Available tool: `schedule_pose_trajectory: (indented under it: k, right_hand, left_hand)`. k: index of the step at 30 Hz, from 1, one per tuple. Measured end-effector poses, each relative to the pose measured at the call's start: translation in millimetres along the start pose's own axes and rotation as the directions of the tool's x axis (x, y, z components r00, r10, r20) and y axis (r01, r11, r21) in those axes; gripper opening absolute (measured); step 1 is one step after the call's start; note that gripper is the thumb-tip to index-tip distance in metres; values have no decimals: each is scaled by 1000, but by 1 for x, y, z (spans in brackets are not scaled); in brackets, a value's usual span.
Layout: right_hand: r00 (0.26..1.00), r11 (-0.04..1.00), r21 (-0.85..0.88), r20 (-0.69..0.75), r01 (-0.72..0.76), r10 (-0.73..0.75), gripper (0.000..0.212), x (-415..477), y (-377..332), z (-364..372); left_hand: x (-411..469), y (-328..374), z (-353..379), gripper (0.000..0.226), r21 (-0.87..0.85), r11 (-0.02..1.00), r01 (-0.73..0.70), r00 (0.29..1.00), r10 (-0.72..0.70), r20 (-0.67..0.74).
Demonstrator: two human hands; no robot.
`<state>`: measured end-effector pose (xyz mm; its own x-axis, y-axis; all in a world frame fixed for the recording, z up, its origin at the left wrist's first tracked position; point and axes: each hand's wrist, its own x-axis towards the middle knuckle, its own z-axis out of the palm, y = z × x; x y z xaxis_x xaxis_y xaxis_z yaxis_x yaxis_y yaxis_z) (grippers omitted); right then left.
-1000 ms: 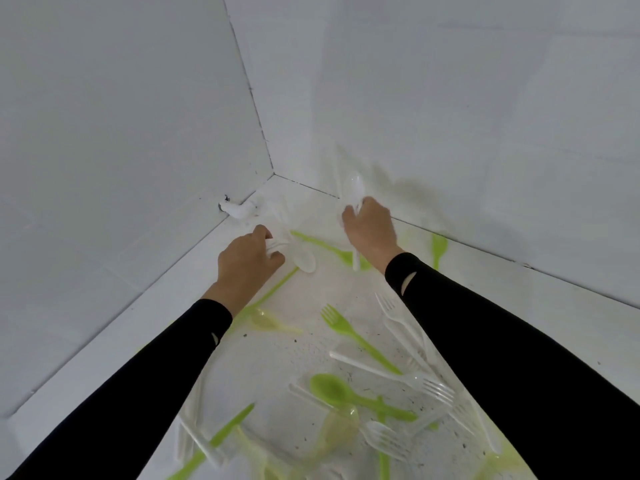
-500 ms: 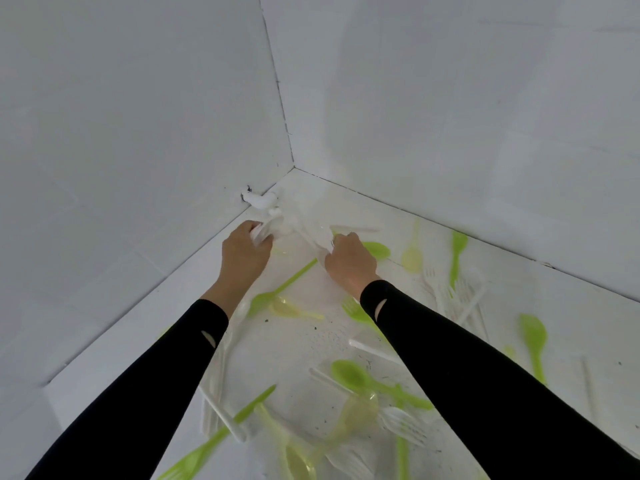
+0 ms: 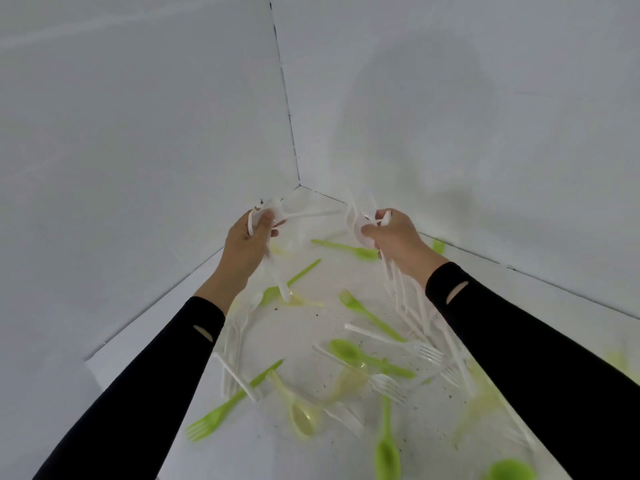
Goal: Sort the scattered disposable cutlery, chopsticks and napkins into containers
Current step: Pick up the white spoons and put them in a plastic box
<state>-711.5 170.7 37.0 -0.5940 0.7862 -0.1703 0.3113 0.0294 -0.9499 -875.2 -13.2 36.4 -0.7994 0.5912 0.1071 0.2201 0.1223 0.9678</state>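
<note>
White plastic cutlery (image 3: 356, 221) is held bundled in the right hand (image 3: 398, 240), the grip closed around it and the handles hanging below the wrist. A second white bundle (image 3: 272, 211) is clasped in the closed grip of the left hand (image 3: 247, 244). Both hands are held above the white tabletop (image 3: 263, 455), near the corner formed by two white wall panels (image 3: 138, 133). Scattered on the tabletop below are a green fork (image 3: 372, 317), a green spoon (image 3: 343, 349), clear forks (image 3: 389, 388) and a yellowish spoon (image 3: 303, 419). Black sleeves (image 3: 156, 375) are worn.
</note>
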Motion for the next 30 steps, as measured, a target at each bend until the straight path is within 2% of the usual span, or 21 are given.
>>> schedule_pose_trajectory:
  k: [3,5,8,9,11,13,17,19,21,23,25,28,30]
  right_hand:
    - [996,1000,-7,86,-3,4,8,-31,-12,-22]
    - [994,999,-29,110,26,-23,8,-54,-17,-34]
    - [994,993,-52,25,105,-103,15,-82,-25,-50]
    - [991,990,-60,-20,130,-131,17,-88,-27,-55]
    - [982,982,-80,-63,171,-176,21,-101,-32,-66]
    - [976,964,-158,-13,214,-218,19,-116,-36,-73]
    - [927,869,-331,202,367,-315,30,-136,-41,-76]
    - [891,824,-356,284,440,-353,26,-144,-40,-74]
    - [851,782,-361,348,508,-393,17,-147,-37,-70]
    - [813,716,-402,402,571,-422,6,-154,-36,-64]
    - [772,624,-461,453,631,-447,6,-161,-38,-55]
    - [720,490,-527,505,694,-477,14,-168,-37,-39]
    - [720,473,-543,503,694,-479,16,-169,-35,-31]
  left_hand:
    - [-23,8,7,49,-23,999,37,998,-35,59]
    - [-41,13,16,37,-206,973,101,991,-79,110]
    - [-66,28,30,36,-583,787,204,979,-166,118]
    - [-72,31,32,37,-646,735,209,977,-177,115]
    - [-86,38,31,36,-689,696,202,978,-176,109]
    - [-97,43,29,37,-697,685,210,976,-183,114]
    - [-115,50,27,39,-717,659,227,974,-173,149]
    - [-125,53,27,29,-710,663,239,971,-145,192]
    - [-133,55,28,12,-641,715,279,959,-172,226]
    - [-142,55,29,23,-489,790,370,924,-255,286]
    - [-151,57,30,39,-359,805,472,859,-328,394]
    - [-166,54,32,25,-345,811,472,816,-254,518]
    - [-171,47,33,21,-378,787,488,802,-232,551]
